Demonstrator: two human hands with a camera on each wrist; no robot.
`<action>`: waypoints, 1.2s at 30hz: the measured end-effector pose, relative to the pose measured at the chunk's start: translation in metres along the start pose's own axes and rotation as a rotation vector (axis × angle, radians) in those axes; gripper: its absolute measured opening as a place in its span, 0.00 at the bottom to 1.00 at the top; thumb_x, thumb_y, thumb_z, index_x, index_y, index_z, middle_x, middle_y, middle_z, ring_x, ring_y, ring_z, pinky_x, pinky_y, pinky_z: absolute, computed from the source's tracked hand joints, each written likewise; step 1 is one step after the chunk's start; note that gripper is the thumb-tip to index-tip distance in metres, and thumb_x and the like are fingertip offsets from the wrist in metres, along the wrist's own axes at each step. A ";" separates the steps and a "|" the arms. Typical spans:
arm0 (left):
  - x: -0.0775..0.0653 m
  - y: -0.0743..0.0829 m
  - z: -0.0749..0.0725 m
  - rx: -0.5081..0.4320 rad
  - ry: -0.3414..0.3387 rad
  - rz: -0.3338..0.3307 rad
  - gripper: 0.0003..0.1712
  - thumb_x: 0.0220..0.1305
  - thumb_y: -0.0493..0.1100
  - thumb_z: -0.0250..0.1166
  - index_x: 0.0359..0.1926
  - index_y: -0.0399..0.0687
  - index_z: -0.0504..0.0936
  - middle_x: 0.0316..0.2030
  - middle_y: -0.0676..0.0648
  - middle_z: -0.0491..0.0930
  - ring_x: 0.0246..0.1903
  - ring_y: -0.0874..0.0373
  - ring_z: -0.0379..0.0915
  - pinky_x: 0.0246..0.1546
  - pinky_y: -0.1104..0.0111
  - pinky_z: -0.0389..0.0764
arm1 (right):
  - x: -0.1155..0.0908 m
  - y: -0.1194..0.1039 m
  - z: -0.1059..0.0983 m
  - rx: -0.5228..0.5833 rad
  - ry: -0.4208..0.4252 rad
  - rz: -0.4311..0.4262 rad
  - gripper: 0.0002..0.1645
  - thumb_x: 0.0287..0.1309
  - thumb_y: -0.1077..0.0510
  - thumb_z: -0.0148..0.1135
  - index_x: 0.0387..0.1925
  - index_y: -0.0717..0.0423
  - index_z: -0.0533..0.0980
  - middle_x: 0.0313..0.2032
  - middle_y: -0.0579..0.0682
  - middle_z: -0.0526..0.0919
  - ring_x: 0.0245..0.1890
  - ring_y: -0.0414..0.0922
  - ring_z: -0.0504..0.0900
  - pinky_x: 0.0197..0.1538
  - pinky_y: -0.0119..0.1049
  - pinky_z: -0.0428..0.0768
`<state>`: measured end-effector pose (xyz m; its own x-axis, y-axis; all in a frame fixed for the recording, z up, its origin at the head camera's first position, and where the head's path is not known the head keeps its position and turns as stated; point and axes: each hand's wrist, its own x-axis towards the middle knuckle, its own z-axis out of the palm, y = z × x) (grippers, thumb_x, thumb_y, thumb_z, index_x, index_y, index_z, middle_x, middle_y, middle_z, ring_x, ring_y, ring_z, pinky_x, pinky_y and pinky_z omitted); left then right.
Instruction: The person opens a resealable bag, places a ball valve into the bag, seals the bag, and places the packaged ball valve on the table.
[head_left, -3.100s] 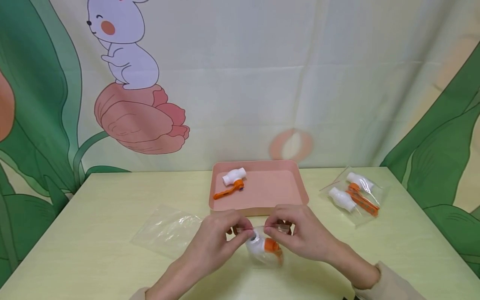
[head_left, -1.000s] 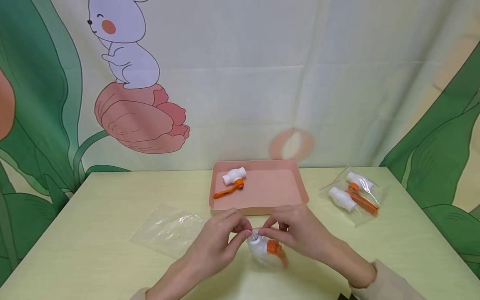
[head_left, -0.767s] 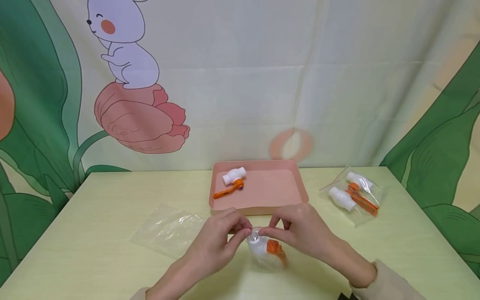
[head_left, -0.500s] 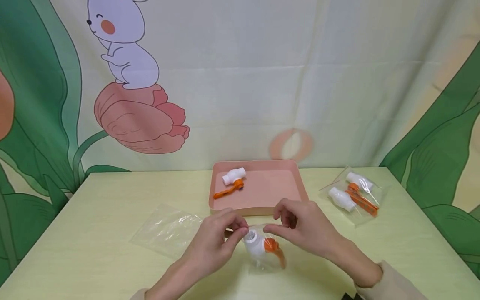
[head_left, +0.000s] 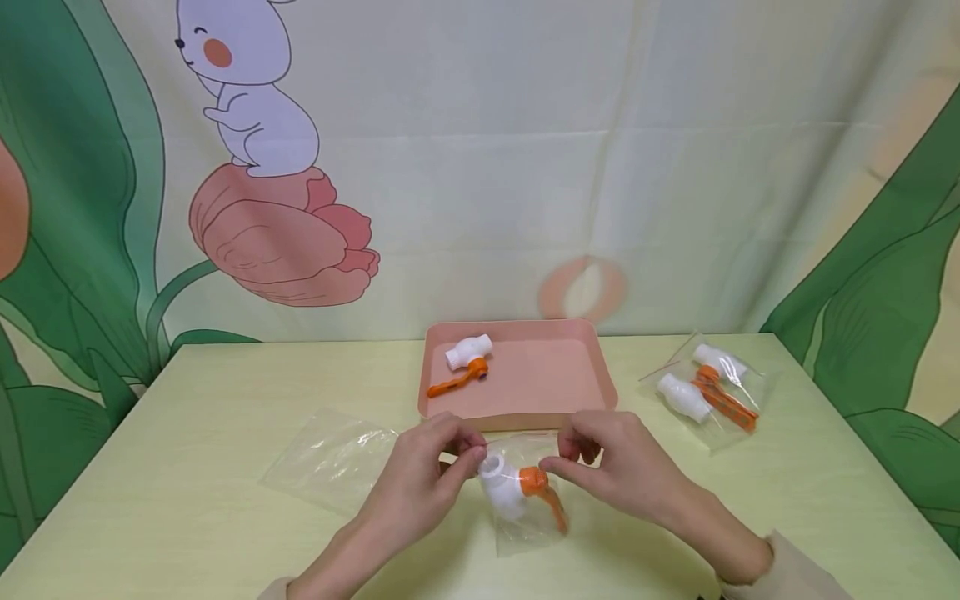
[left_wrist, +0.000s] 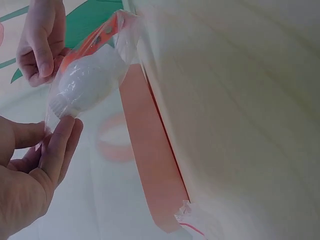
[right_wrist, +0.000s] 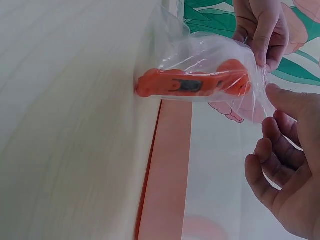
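Note:
In the head view my left hand [head_left: 431, 471] pinches the left edge of a clear zip bag [head_left: 517, 540] between thumb and fingers. Inside the bag is a white plastic ball valve [head_left: 504, 487] with an orange lever handle [head_left: 551, 500]; its open pipe end faces up toward the left fingers. My right hand [head_left: 622, 458] pinches the bag's right side near the top, its thumb in front of the film. The right wrist view shows that thumb against the bag's edge and the other fingers loosely curled. The left wrist view shows the valve's white body [left_wrist: 87, 82] through the film.
A pink tray [head_left: 551, 379] behind the hands holds another white ball valve [head_left: 468, 353] with an orange handle. At right lies a clear bag [head_left: 712, 433] with white and orange valve pieces. An empty clear bag [head_left: 330, 462] lies flat at left. A printed curtain [head_left: 465, 208] hangs behind.
My right hand has slid right along the bag's top, away from the left hand. The bag's top is spread wider and the bagged valve has shifted slightly left.

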<state>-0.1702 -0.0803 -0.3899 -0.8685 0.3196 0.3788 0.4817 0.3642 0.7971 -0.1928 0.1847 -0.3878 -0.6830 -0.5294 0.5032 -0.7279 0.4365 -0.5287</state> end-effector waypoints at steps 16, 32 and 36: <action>0.001 0.001 0.002 -0.123 0.041 -0.129 0.03 0.70 0.25 0.62 0.40 0.34 0.78 0.32 0.44 0.77 0.33 0.54 0.80 0.37 0.69 0.86 | -0.004 0.000 0.009 -0.011 -0.098 0.055 0.24 0.53 0.49 0.81 0.47 0.48 0.78 0.42 0.39 0.81 0.39 0.44 0.81 0.40 0.37 0.85; 0.006 0.011 0.000 -0.468 0.034 -0.337 0.04 0.78 0.27 0.50 0.47 0.27 0.70 0.44 0.36 0.72 0.48 0.46 0.80 0.48 0.65 0.84 | 0.000 -0.021 0.027 -0.315 0.024 0.083 0.56 0.41 0.38 0.85 0.66 0.58 0.70 0.57 0.48 0.75 0.53 0.44 0.78 0.51 0.42 0.82; 0.007 0.013 0.000 -0.541 0.028 -0.380 0.06 0.79 0.28 0.49 0.49 0.25 0.69 0.47 0.35 0.72 0.50 0.46 0.80 0.49 0.64 0.83 | 0.000 -0.024 0.030 -0.404 0.083 0.040 0.56 0.38 0.40 0.87 0.65 0.60 0.71 0.58 0.55 0.73 0.49 0.48 0.77 0.44 0.44 0.82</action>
<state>-0.1700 -0.0728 -0.3769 -0.9726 0.2303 0.0306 0.0205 -0.0460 0.9987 -0.1738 0.1523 -0.3955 -0.7021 -0.4529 0.5495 -0.6543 0.7147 -0.2470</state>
